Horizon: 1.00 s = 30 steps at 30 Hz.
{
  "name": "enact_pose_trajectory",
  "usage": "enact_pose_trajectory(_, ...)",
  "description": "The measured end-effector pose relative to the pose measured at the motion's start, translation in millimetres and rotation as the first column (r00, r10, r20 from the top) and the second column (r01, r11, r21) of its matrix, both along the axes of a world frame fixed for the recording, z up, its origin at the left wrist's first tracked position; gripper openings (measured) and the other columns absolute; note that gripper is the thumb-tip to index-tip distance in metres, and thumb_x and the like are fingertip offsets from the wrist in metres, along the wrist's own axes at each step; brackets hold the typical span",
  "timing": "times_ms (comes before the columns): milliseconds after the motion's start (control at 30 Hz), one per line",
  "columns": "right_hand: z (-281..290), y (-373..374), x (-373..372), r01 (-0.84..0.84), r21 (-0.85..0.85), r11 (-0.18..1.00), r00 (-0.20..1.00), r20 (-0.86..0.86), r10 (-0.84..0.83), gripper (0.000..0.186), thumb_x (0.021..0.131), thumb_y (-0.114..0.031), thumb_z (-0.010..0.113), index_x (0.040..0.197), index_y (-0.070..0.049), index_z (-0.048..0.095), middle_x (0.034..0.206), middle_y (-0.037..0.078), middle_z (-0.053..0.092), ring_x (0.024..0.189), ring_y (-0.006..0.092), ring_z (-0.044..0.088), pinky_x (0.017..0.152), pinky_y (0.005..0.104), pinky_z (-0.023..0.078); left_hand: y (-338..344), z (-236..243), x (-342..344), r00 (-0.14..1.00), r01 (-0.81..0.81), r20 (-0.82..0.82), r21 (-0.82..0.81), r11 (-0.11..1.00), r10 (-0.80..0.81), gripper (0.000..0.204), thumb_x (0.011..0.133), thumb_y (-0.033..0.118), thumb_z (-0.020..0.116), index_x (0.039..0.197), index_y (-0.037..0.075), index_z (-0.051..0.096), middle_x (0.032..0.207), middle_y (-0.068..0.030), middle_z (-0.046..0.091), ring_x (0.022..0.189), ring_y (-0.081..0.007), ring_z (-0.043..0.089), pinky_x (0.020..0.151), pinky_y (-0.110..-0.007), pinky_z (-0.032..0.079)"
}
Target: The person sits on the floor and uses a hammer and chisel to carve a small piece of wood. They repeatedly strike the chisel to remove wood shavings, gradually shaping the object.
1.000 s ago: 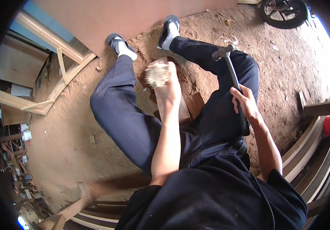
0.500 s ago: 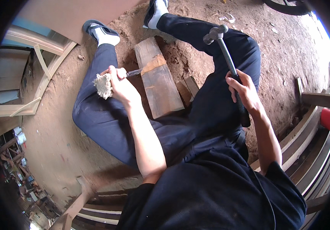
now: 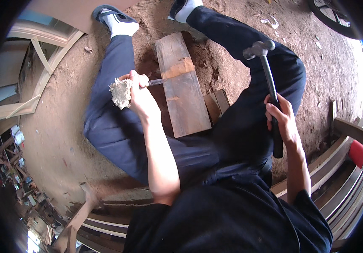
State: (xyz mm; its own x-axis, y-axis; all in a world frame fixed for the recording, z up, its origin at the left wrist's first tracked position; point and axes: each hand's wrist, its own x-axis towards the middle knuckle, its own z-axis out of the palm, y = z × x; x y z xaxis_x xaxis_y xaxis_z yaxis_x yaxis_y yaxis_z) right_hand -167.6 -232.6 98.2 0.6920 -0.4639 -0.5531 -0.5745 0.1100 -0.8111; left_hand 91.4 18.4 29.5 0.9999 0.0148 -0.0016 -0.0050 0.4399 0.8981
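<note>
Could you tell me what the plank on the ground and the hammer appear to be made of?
Plank: apparently rough, unfinished wood, with brown grain and a paler worn band. Hammer, held in the right hand: grey, dull metal-looking head; the dark handle's material is unclear.

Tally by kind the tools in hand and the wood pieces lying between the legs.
Chisels with a frayed handle, in the left hand: 1
Hammers, in the right hand: 1
Long planks: 1
Small wood blocks: 2
Total: 5
</note>
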Motion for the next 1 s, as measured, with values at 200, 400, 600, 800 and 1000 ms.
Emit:
enact_pose_trajectory(200,-5,-1,1,0.029,0.060,0.998,0.999,-0.047,-0.026,0.034,0.090,-0.032,0.066,0.105,-0.003,0.055,0.067,0.000,0.048,0.052,0.0101,0.049,0.045,0.0248,0.043,7,47,-6,0.985,0.165,-0.060,0.130,0.978,-0.159,0.019,0.106,0.017,0.056,0.089,0.011,0.047,0.076,0.0004,0.047,0.074,-0.0116,0.044,0.078,-0.032,0.040)
enact_pose_trajectory(400,5,-10,13,0.045,0.132,0.990,0.983,-0.181,-0.020,0.024,0.087,-0.024,0.064,0.100,-0.005,0.056,0.071,0.001,0.052,0.055,0.0107,0.053,0.048,0.0267,0.045,10,20,0,0.947,0.242,0.181,0.142,0.960,-0.265,0.014,0.102,0.011,0.052,0.093,0.011,0.041,0.081,-0.0022,0.045,0.079,-0.0146,0.040,0.080,-0.035,0.038)
enact_pose_trajectory(600,4,-10,21,0.021,0.120,0.993,0.973,-0.229,0.007,0.020,0.086,-0.018,0.062,0.098,-0.005,0.054,0.070,0.001,0.053,0.052,0.0111,0.053,0.046,0.0258,0.043,4,-14,-20,0.923,0.134,0.277,0.420,0.897,-0.268,0.023,0.099,0.007,0.052,0.090,0.011,0.032,0.081,-0.0020,0.041,0.072,-0.0126,0.038,0.065,-0.029,0.037)
enact_pose_trajectory(800,6,-4,33,0.071,0.068,0.995,0.957,-0.285,-0.048,0.028,0.086,-0.025,0.064,0.101,-0.004,0.052,0.062,0.001,0.048,0.046,0.0110,0.049,0.042,0.0242,0.041,9,-17,-32,0.898,0.254,0.230,0.423,0.870,-0.374,0.021,0.090,-0.006,0.056,0.088,0.006,0.038,0.078,-0.0080,0.051,0.074,-0.0180,0.049,0.068,-0.029,0.042)
enact_pose_trajectory(1000,2,-5,37,0.068,0.078,0.995,0.947,-0.320,-0.039,0.028,0.085,-0.024,0.062,0.100,-0.004,0.051,0.061,0.001,0.048,0.044,0.0108,0.048,0.041,0.0237,0.039,-2,-9,-28,0.823,0.225,0.391,0.442,0.868,-0.412,0.021,0.083,-0.007,0.062,0.083,0.003,0.044,0.068,-0.0087,0.053,0.059,-0.0222,0.049,0.058,-0.036,0.044)
